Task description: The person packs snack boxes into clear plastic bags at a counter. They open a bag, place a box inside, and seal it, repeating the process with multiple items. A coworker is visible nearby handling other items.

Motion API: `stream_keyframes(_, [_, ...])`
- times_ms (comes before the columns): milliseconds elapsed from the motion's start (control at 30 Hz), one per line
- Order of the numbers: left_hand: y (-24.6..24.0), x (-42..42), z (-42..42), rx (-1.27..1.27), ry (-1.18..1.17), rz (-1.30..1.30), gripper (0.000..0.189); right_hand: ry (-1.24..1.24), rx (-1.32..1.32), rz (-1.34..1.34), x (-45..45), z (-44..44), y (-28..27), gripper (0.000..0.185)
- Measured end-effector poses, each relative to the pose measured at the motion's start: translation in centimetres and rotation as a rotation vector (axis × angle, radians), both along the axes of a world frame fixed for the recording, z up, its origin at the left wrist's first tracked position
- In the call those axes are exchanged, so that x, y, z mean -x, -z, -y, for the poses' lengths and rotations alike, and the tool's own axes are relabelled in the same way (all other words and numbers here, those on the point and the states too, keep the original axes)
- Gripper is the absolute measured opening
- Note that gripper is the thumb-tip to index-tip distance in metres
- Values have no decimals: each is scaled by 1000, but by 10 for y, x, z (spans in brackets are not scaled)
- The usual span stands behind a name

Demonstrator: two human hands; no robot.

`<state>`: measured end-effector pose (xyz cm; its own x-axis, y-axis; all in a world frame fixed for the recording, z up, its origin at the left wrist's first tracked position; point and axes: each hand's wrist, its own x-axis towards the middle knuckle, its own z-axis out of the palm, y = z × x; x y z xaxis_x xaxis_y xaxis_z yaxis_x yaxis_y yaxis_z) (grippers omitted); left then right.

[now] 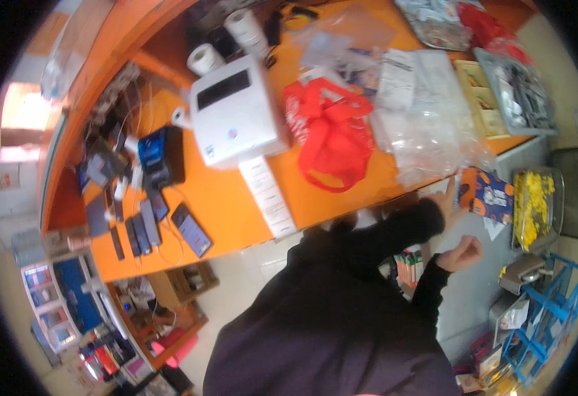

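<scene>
My left hand (pixel 448 204) is over the grey counter (pixel 447 302) on the right, its fingers apart. It is beside a dark blue and orange printed packet (pixel 489 197); the blur hides whether they touch. My right hand (pixel 463 253) is nearer my body, fingers curled, and I see nothing in it. Beyond the packet stands a clear tray of yellow pieces (pixel 535 208). Clear plastic bags (pixel 427 133) lie on the orange desk (pixel 323 205) next to my left hand.
A red carrier bag (pixel 336 141) and a white label printer (pixel 237 111) with a printed strip (pixel 268 198) stand on the desk. Phones (pixel 191 230) and cables crowd the left. A blue rack (pixel 548 317) and a tray of silvery packets (pixel 521 96) are at the right.
</scene>
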<state>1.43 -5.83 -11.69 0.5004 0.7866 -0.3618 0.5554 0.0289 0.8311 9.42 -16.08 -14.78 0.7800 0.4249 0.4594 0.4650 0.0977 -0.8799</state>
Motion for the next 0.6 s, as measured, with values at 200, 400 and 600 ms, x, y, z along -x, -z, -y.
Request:
stream_keyframes(200, [24, 189, 89, -686, -550, 293, 44, -654, 153, 284, 106, -4, -18, 10])
stream_keyframes(400, [64, 330, 102, -268, -1092, 167, 54, -1116, 400, 162, 243, -5, 24, 21])
stream_keyframes(600, [68, 353, 139, 229, -824, 633, 24, -1509, 644, -67, 260, 10, 38, 25])
